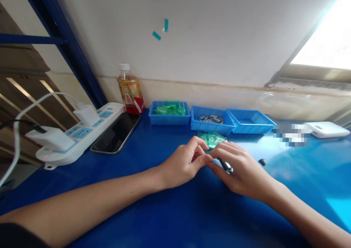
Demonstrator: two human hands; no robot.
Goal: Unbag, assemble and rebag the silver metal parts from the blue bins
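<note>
My left hand (183, 163) rests on the blue table (153, 211) with its fingertips pinched together on a small piece I cannot make out. My right hand (238, 167) meets it fingertip to fingertip, fingers curled over a small dark metal part (226, 166) that pokes out under them. Just behind the hands lies a small heap of green plastic bags (211, 138). A tiny dark piece (262, 162) sits on the table to the right of my right hand.
Three blue bins stand along the wall: one with green bags (169, 113), one with small metal parts (211, 119), one bare (251, 121). A phone (116, 133), a power strip with chargers (76, 133), a drink bottle (130, 90) and a white box (327, 129) also sit here.
</note>
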